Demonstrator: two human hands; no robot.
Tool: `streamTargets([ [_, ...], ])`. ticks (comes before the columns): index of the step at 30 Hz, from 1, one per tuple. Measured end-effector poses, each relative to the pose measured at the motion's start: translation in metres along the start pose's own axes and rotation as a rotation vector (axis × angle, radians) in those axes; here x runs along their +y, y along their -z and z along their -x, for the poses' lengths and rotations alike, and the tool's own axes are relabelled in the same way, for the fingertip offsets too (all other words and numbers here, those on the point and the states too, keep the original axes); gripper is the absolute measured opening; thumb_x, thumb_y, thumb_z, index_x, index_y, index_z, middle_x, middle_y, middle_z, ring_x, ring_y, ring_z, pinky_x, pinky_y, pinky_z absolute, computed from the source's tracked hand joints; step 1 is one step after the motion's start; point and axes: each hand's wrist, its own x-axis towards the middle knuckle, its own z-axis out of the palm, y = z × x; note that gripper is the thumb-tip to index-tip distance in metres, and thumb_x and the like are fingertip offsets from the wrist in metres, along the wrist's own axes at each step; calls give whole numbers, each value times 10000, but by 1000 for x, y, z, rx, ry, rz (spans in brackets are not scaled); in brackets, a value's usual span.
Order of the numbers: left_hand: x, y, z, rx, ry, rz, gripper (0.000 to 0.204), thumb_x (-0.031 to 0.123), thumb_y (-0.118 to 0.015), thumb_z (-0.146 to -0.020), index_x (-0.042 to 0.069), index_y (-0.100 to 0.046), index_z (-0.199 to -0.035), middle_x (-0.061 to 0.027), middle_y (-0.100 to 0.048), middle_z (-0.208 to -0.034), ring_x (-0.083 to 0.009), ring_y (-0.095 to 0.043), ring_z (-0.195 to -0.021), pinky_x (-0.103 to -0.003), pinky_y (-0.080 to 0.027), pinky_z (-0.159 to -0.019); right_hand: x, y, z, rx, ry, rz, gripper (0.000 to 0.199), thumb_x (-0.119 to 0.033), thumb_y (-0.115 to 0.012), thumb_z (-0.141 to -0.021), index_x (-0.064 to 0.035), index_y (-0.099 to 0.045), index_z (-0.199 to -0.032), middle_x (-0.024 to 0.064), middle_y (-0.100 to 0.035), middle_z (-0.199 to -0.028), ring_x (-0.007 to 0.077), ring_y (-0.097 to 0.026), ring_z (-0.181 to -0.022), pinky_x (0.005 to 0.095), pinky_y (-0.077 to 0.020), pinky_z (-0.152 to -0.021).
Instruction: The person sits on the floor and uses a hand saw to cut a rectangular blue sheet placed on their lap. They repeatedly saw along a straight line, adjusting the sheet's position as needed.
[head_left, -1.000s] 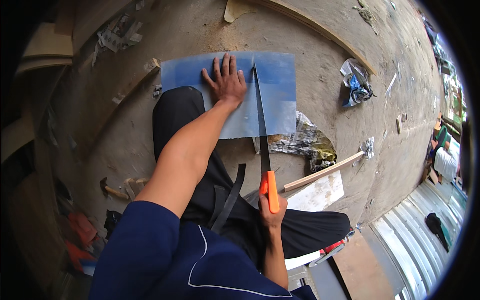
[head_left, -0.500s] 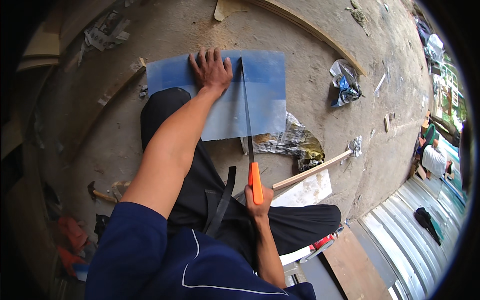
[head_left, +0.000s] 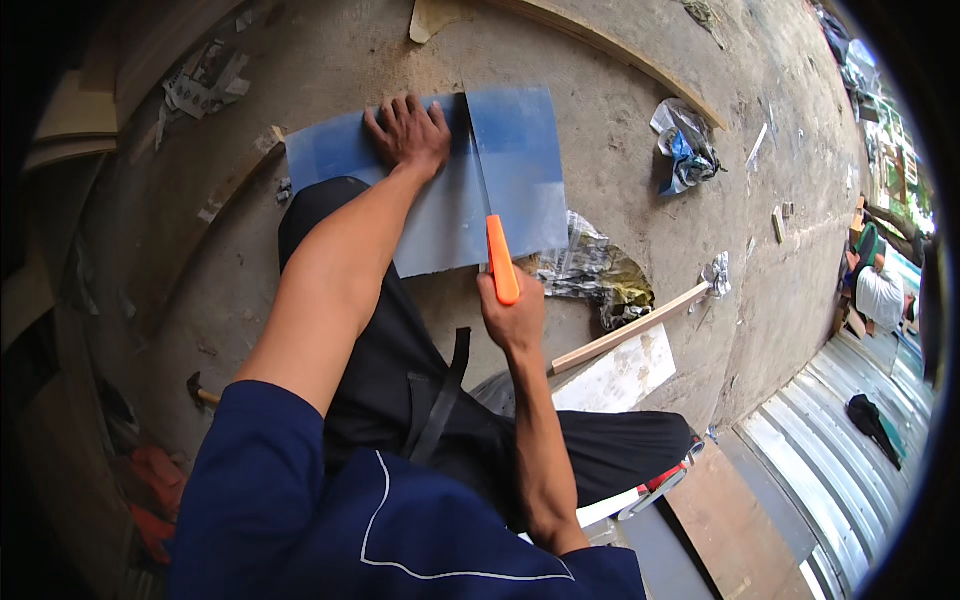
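Note:
A blue-grey panel point(head_left: 515, 165) lies in front of me, its near left edge by my knee. My left hand point(head_left: 412, 135) presses on it with the fingers spread, left of a dark cut line. My right hand point(head_left: 513, 312) is wrapped round the orange handle point(head_left: 502, 262) of a hand saw at the panel's near edge. The saw's thin dark blade point(head_left: 481, 185) runs forward in the cut, and much of it is hidden. The part right of the cut looks slightly tilted against the left part.
Crumpled printed sheets point(head_left: 590, 265) lie near the panel's right corner. A wood strip point(head_left: 630, 327) rests beside a white board point(head_left: 625, 375). Farther off are a long curved plank point(head_left: 620, 52) and a crumpled wrapper point(head_left: 685, 150). A hammer point(head_left: 203, 392) lies at left, corrugated metal sheets point(head_left: 820, 430) at right.
My right hand has pushed the saw forward, bringing the handle from near my lap up to the panel's near edge. My left hand stays pressed on the panel. The view has shifted slightly.

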Motion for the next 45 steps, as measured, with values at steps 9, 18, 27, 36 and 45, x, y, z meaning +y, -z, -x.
streamTargets([
  [9, 3, 3, 10, -72, -129, 88, 394, 364, -402, -956, 68, -519, -1188, -99, -504, -1227, -268, -339, -1281, -557, -80, -1115, -27, 11, 60, 49, -162, -52, 240, -143, -633, -829, 20, -540, -679, 146, -504, -548, 227, -495, -466, 360, -402, -490],
  [18, 3, 1, 14, -21, -186, 147, 398, 353, -411, -955, 63, -523, -1204, -82, -514, -1238, -263, -351, -1274, -554, -96, -1107, -11, -12, 1, 84, -62, 61, 264, -150, -617, -799, 18, -509, -626, 171, -492, -527, 283, -480, -439, 379, -394, -481],
  [27, 6, 4, 15, -78, -174, 48, 396, 367, -411, -952, 81, -518, -1203, -91, -505, -1228, -249, -362, -1272, -553, -113, -1106, -24, -18, -4, 153, -132, -17, 251, -137, -615, -792, 31, -502, -644, 168, -483, -531, 251, -468, -445, 384, -389, -493],
  [36, 13, 5, 11, -89, -74, 50, 379, 356, -412, -944, 80, -531, -1176, -92, -506, -1221, -242, -364, -1265, -550, -102, -1113, -34, -9, -25, 39, -82, 62, 259, -158, -599, -796, 42, -509, -657, 198, -511, -558, 333, -495, -482, 416, -406, -519],
  [45, 16, 1, 3, -62, 6, 72, 372, 375, -388, -959, 150, -550, -1207, -82, -515, -1241, -231, -382, -1258, -566, -97, -1099, -43, -7, -8, 49, -40, 91, 243, -177, -622, -784, 24, -545, -672, 230, -530, -581, 411, -543, -542, 437, -428, -537],
])
